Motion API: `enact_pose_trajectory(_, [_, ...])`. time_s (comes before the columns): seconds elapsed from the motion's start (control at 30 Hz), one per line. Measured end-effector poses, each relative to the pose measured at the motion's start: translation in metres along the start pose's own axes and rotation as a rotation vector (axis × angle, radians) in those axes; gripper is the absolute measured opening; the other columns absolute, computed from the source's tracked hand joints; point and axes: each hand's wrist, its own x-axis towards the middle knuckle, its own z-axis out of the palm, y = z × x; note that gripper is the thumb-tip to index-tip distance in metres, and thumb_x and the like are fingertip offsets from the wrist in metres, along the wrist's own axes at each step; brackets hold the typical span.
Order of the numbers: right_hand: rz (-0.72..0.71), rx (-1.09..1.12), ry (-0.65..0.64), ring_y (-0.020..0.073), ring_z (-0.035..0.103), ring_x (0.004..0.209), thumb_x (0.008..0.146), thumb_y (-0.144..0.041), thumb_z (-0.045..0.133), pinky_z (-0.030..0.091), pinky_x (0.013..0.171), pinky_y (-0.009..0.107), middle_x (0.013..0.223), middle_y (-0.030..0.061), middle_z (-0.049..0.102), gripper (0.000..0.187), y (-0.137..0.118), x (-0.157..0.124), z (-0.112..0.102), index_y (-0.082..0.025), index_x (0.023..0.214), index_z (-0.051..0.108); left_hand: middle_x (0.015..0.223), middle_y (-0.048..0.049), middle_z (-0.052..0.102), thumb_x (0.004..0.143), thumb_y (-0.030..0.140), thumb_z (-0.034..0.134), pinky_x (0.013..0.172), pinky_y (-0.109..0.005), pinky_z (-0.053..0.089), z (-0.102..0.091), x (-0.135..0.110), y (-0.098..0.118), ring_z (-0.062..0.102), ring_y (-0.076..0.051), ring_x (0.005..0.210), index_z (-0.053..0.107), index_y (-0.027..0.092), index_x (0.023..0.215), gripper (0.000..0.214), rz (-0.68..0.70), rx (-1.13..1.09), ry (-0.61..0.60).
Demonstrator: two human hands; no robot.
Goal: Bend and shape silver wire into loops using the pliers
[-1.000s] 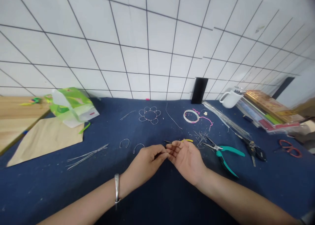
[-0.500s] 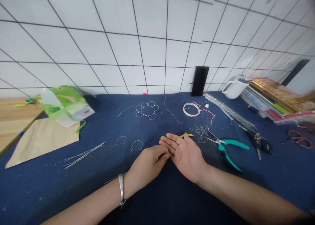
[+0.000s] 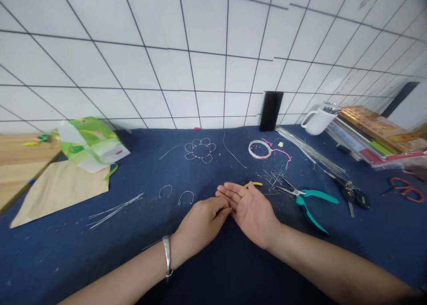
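My left hand (image 3: 203, 218), a silver bracelet at its wrist, is closed in a pinch against the fingers of my right hand; what lies between its fingertips is too small to make out. My right hand (image 3: 251, 213) is palm up with its fingers stretched out, and a tiny dark speck shows near the finger bases. Two bent wire arcs (image 3: 186, 198) lie left of my hands. Farther back rests a flower-shaped wire ring (image 3: 200, 151). Pliers with teal handles (image 3: 318, 195) lie to the right, beside scattered wire pieces (image 3: 274, 179).
A round white dish (image 3: 259, 149) holds small beads, with pink cord beside it. Straight wires (image 3: 116, 210) lie at left, and a wire bundle (image 3: 310, 150) at back right. Around the edges are a green bag (image 3: 88, 140), white mug (image 3: 318, 120), black-handled cutters (image 3: 350, 191) and scissors (image 3: 405, 188).
Both hands keep nearly the same pose, the left pinching at the right's fingers. The view has shifted very slightly; nothing on the table has moved.
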Motion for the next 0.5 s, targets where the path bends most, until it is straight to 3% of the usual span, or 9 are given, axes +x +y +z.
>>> enact_pose_trajectory(0.5, [-0.014,0.013,-0.015,0.0214,0.045,0.116,0.088,-0.049,0.030,0.022,0.104,0.039,0.118,0.0109,0.055,0.047,0.0012,-0.0013,0.0007,-0.014,0.107,0.056,0.069,0.0003,0.059,0.087,0.021,0.038,0.056,-0.023,0.037,0.0016,-0.0003,0.0008,0.050,-0.010,0.059,0.052,0.017,0.068,0.024,-0.027,0.020,-0.007])
